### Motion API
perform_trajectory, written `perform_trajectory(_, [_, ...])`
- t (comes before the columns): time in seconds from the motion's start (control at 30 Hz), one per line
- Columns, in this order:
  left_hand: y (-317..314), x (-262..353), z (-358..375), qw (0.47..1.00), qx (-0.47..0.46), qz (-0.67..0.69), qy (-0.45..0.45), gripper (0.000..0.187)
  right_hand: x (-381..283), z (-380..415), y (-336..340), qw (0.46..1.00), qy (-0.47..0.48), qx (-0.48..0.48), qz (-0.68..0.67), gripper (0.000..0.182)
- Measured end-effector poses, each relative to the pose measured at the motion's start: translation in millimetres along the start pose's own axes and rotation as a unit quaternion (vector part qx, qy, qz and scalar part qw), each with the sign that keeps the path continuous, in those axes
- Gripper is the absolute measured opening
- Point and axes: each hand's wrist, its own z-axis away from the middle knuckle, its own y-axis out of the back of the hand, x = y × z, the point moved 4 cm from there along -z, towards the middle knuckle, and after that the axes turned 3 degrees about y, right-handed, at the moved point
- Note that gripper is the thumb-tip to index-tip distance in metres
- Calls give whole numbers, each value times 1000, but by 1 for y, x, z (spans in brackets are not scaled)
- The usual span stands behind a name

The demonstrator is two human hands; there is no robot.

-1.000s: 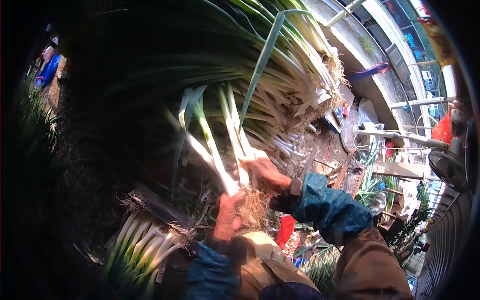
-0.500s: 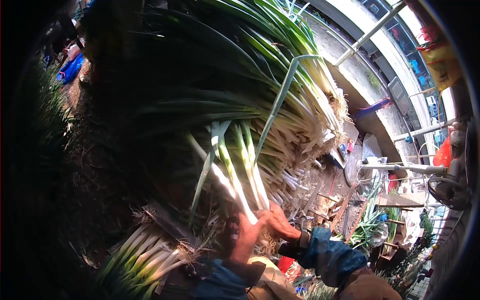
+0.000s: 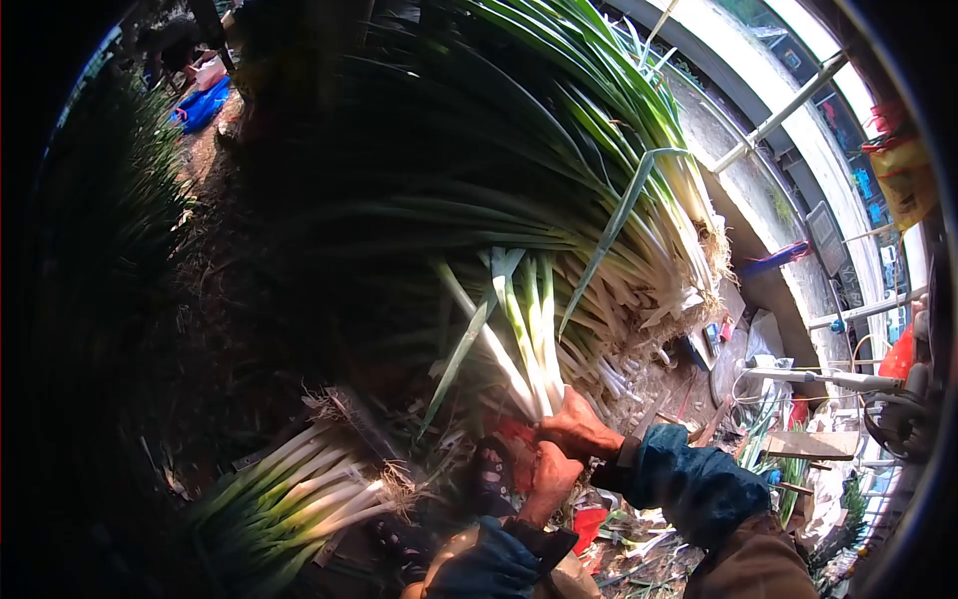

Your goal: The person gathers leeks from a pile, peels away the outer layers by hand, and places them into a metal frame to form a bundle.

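Observation:
My right hand [image 3: 579,426] is closed round the white lower ends of a few long green onions [image 3: 551,371], whose green tops point away from me. Just below it, my left hand [image 3: 552,477] is curled with its knuckles close to the right hand; what its fingers hold, if anything, is hidden. Beyond the held stalks lies a large pile of green onions [image 3: 639,225], roots toward the right and leaves running into deep shade. At lower left rests a smaller bundle of green onions [image 3: 309,489], its roots facing my hands.
A pale ledge [image 3: 714,125] and metal rails run along the right. Boards [image 3: 813,445] and plastic bags lie at right. A blue bag [image 3: 203,104] is at far upper left. A red piece [image 3: 589,527] lies below my hands among scraps. Dark shadow hides much of the left.
My left hand has come down off the stalks' lower ends. My right hand now grips them, and the stalks sit closer together. The whole view has shifted, with things appearing farther right.

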Motion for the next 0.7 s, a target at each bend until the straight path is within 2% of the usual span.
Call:
perform_trajectory(0.07, [4,10,17,999,22,-26,-8,39,-12,10,-2,998,-28,3,-64,55])
perform_trajectory(0.17, [2,0,48,993,35,-59,-94,52,-18,28,-5,981,22,-8,-193,60])
perform_trajectory(0.23, [24,-2,83,997,-5,1,-82,57,-86,71,-11,988,28,-10,-150,60])
perform_trajectory(0.27, [34,-1,101,996,-25,34,-75,60,-82,80,-20,976,58,-39,-204,62])
perform_trajectory(0.3, [44,-2,116,994,-51,66,-69,62,-76,94,-27,983,9,-63,-173,62])
perform_trajectory(0.33, [51,-6,127,990,-80,97,-62,65,-73,108,-29,978,-9,-52,-204,52])
perform_trajectory(0.37, [59,-25,128,970,-143,196,-22,61,-79,122,-31,970,-27,-44,-236,43])
perform_trajectory(0.43, [79,-75,120,884,-252,389,66,53,-93,147,-23,980,-86,-78,-160,42])
perform_trajectory(0.47, [92,-82,115,840,-217,491,83,57,-105,163,-22,971,-145,-101,-163,45])
perform_trajectory(0.5, [103,-80,104,783,-178,588,97,61,-91,179,-19,977,-140,-98,-126,48])
perform_trajectory(0.57, [85,-60,82,633,-285,717,63,64,-84,224,-17,955,-196,-146,-167,55])
perform_trajectory(0.6, [72,-45,77,762,-231,600,-80,71,-86,251,-17,951,-222,-142,-159,60])
perform_trajectory(0.67, [42,-17,103,670,-296,676,-84,76,-73,307,-17,931,-277,-178,-159,71])
perform_trajectory(0.7, [50,10,125,400,-402,824,17,74,-60,329,-13,918,-296,-203,-167,77])
